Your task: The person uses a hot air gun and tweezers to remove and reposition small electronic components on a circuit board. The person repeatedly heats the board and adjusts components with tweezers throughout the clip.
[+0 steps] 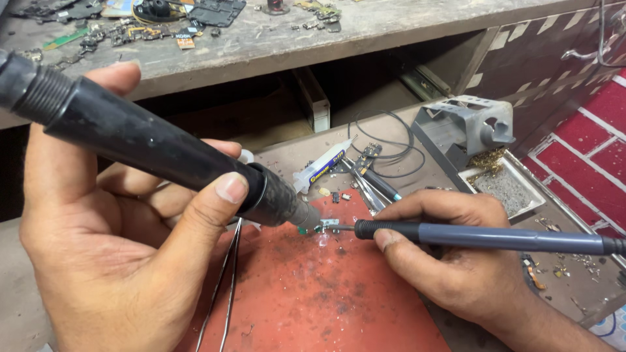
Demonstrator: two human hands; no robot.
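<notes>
Cluttered workbench below me, with a red mat (313,300) across its middle. My left hand (111,228) is wrapped tight around a thick black hot-air tool (150,146), nozzle angled down at a small green circuit piece (319,228) on the mat. My right hand (450,254) pinches a slim grey soldering iron (482,236), its tip touching that piece. Tweezers (225,287) lie beside my left hand.

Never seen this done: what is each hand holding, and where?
Left hand grips the black hot-air wand near its nozzle end; right hand holds the grey soldering iron near its tip.
</notes>
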